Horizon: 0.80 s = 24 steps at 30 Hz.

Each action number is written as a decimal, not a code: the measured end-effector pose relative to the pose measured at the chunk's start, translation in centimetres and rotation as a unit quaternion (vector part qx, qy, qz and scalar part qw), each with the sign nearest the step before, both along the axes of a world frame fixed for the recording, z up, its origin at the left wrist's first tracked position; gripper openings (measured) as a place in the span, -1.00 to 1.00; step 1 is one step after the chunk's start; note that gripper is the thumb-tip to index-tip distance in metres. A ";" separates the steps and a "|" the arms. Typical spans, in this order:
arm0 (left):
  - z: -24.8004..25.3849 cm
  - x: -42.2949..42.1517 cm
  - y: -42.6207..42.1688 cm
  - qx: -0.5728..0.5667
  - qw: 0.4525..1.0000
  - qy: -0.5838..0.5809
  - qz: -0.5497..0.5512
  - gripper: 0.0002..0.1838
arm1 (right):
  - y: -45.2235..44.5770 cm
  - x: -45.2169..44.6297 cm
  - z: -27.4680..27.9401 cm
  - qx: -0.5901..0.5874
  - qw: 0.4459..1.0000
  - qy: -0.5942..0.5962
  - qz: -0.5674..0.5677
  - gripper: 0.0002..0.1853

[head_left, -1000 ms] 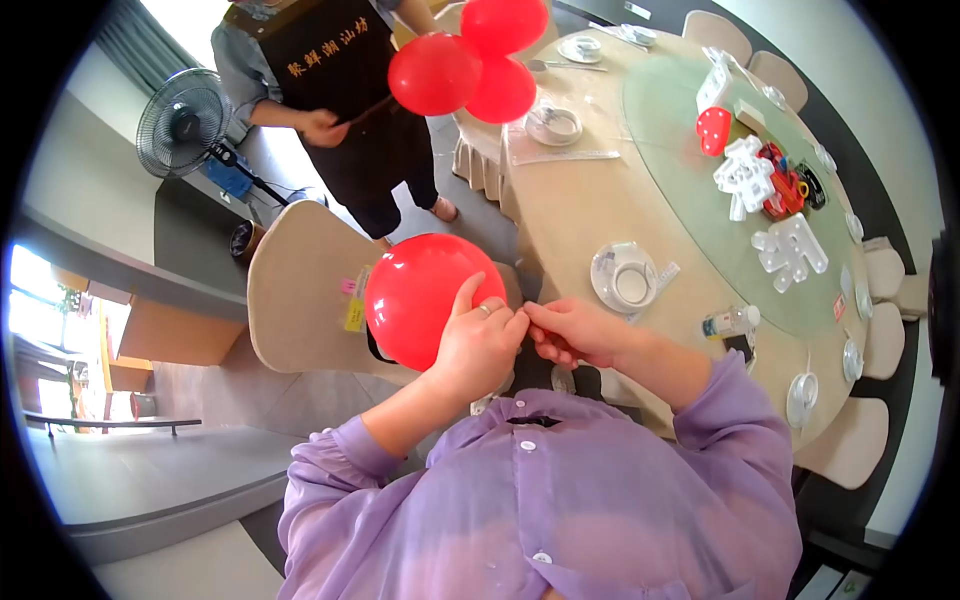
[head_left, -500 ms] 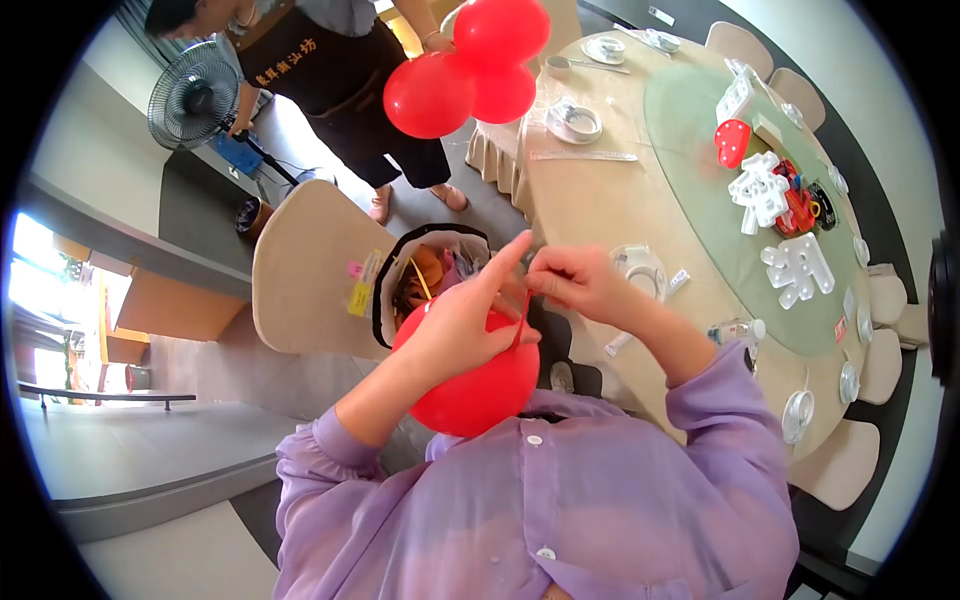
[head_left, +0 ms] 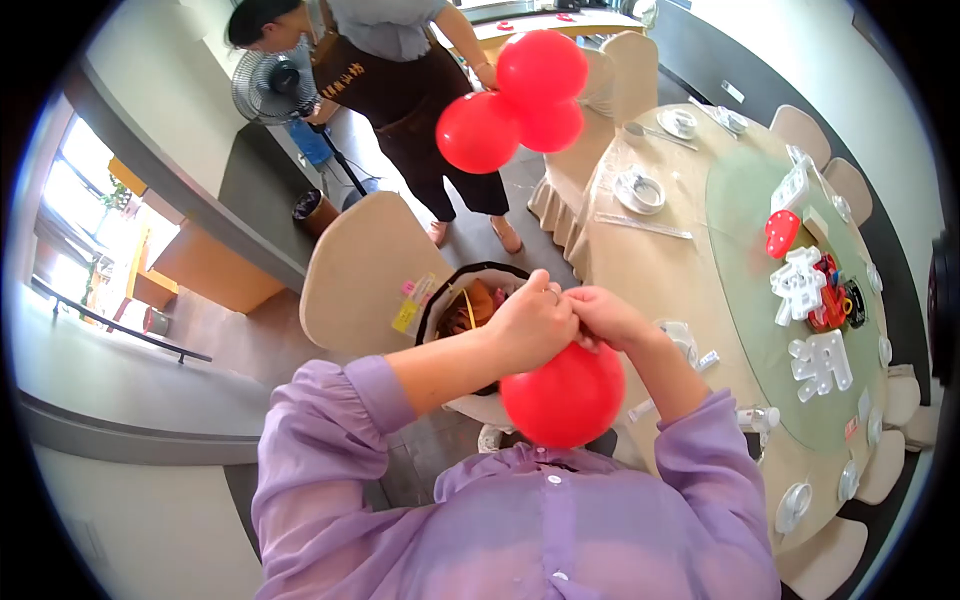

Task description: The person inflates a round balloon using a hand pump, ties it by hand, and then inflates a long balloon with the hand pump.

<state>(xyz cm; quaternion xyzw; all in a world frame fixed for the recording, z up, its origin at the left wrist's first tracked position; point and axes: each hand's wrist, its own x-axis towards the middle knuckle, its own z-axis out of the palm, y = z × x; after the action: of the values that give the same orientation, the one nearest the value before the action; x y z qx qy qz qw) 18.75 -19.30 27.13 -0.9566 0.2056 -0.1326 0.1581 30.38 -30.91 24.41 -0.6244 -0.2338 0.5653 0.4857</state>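
Observation:
A round red balloon [head_left: 565, 398] hangs in front of my chest, just under my two hands. My left hand [head_left: 532, 325] is closed at the balloon's top, where the neck is. Right beside it, my right hand [head_left: 608, 318] is pinched shut, the two hands' fingertips meeting. The neck itself is hidden by my fingers. Behind my left hand, a black-rimmed bag [head_left: 432, 318] with orange and other coloured items inside rests on a beige chair [head_left: 360, 270].
A person in a dark apron [head_left: 425, 130] holds a cluster of red balloons [head_left: 540, 70] and touches a standing fan [head_left: 272, 88]. To my right, the round table [head_left: 640, 280] bears place settings, a plastic bottle [head_left: 758, 418] and white foil-like or plastic shapes [head_left: 820, 362].
My left fingers, stretched out before, have curled closed, and my hands have come together over the balloon. The balloon has shifted right in view as the camera turned.

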 end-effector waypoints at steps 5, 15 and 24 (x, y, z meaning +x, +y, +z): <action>-1.1 1.1 -0.5 -0.120 0.923 0.326 0.165 -0.91 | 0.2 -1.6 -6.0 0.037 0.997 0.043 -0.049 -0.72; -5.1 -1.5 0.0 -0.210 0.937 0.153 0.232 -0.87 | 0.3 -3.5 -5.1 -0.038 0.999 0.014 -0.009 -0.67; -9.1 -1.8 3.2 -0.880 0.250 0.349 0.206 -0.81 | -0.9 -3.2 -11.1 0.144 0.979 -0.097 -0.106 -0.80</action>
<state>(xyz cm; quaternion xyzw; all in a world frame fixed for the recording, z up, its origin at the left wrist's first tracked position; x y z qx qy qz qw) 16.99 -16.09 18.06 -0.4664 -0.2067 0.1524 -0.8465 27.23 -31.79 13.32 -0.6212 -0.2910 0.4075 0.6028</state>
